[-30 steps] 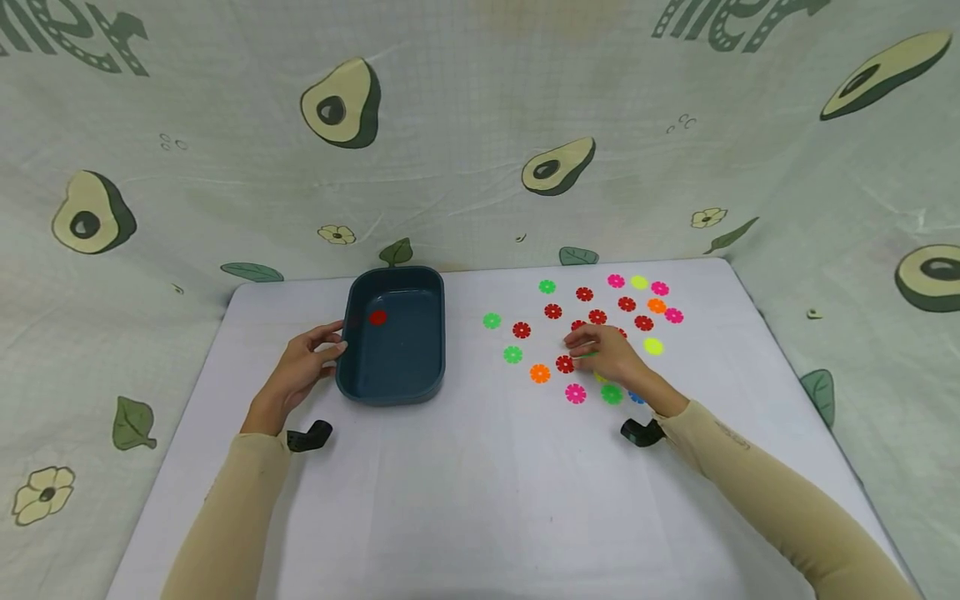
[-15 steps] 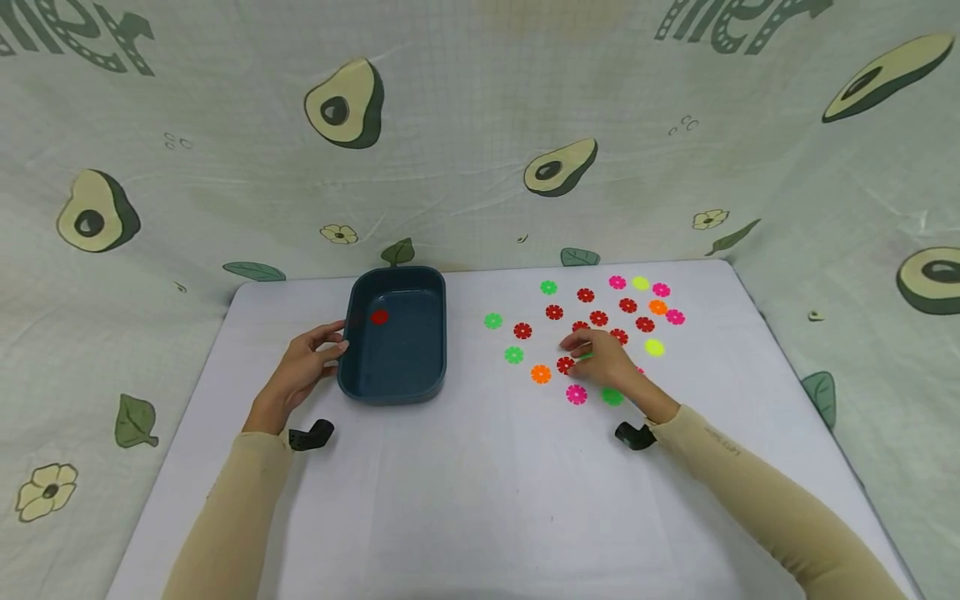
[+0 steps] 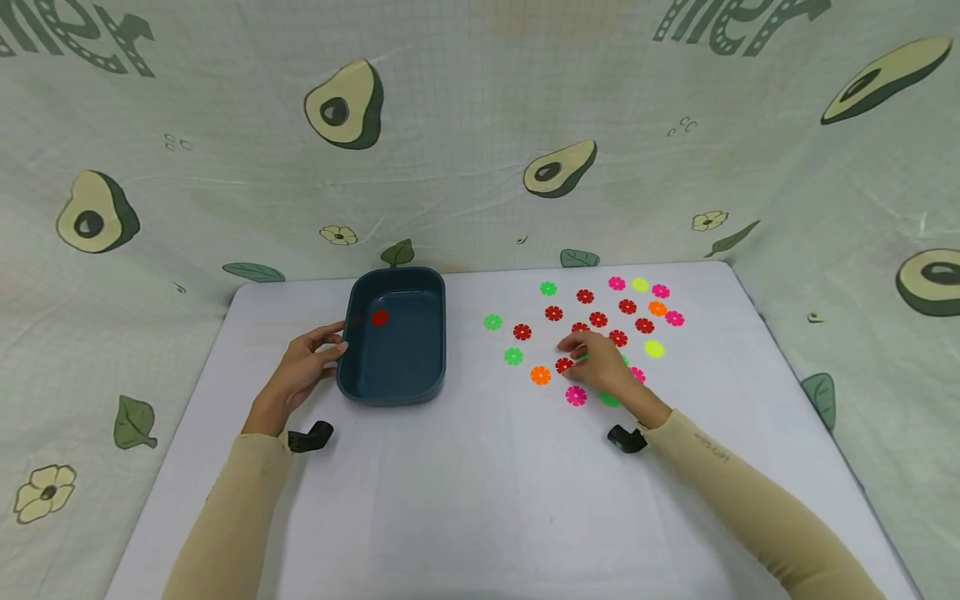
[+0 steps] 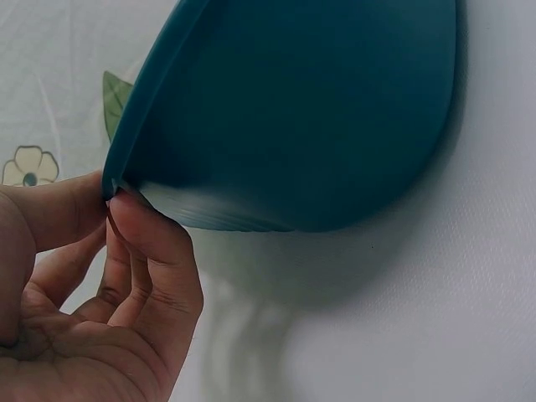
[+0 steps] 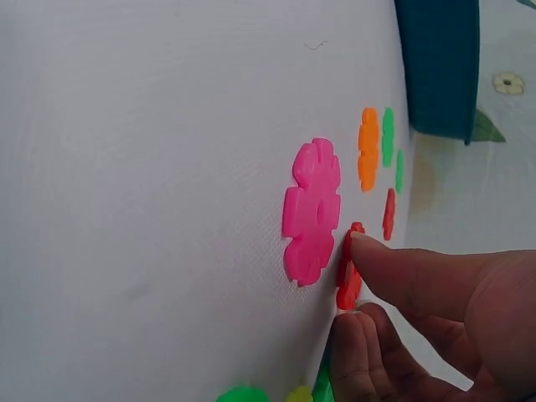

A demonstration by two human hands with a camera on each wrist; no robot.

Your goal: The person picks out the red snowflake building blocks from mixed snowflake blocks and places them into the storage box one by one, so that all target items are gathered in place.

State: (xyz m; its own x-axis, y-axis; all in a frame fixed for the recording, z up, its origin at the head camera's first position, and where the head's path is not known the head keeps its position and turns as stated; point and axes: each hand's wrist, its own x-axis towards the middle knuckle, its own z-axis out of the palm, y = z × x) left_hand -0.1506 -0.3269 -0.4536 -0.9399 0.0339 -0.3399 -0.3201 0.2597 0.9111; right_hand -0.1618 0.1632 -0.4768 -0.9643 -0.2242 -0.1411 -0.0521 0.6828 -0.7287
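Observation:
My left hand pinches the left rim of a dark blue plastic tray, thumb and fingers meeting at its edge in the left wrist view. One red interlocking disc lies inside the tray. My right hand is low over a spread of notched flower-shaped interlocking discs. Its thumb touches a red interlocking disc, which lies flat on the table, while the other fingertips rest near the disc's lower end. A pink disc lies beside it. Some green discs are partly hidden beneath this hand.
Several more red, green, pink, yellow and orange discs lie around the right hand, including an orange disc and a green disc. A white table carries everything. An avocado-print cloth hangs behind it.
My right hand has shifted slightly left, and its thumb has come closer to the red disc. My left hand and the tray stay in place.

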